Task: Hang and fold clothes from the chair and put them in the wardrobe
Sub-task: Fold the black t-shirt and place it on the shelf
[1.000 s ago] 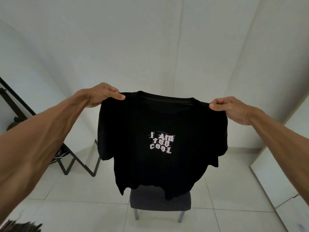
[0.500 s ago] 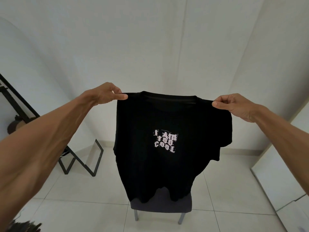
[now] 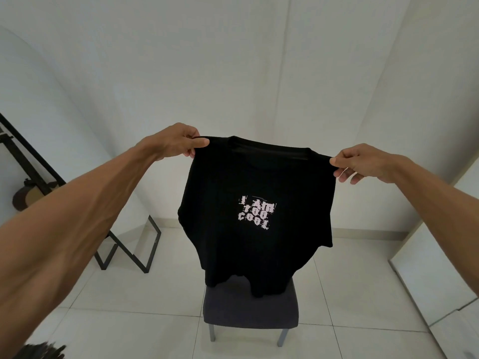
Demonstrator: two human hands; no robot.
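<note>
A black T-shirt [image 3: 256,182] with pale printed lettering on its chest hangs spread out in the air in front of me. My left hand [image 3: 178,141] pinches its left shoulder seam and my right hand [image 3: 360,161] pinches its right shoulder seam. The shirt's hem dangles just over the seat of a dark grey chair [image 3: 248,309] with grey metal legs, which stands on the white tiled floor below. The chair's back is hidden behind the shirt.
A black metal frame stand [image 3: 134,252] leans by the left wall, with a brown object [image 3: 26,195] behind it. White cabinet fronts [image 3: 435,275] run along the right side. A dark blurred thing [image 3: 41,351] shows at the bottom left corner.
Both hands have shifted a little to the right with the shirt, and the shirt's left sleeve has folded in, so it hangs narrower than a second ago.
</note>
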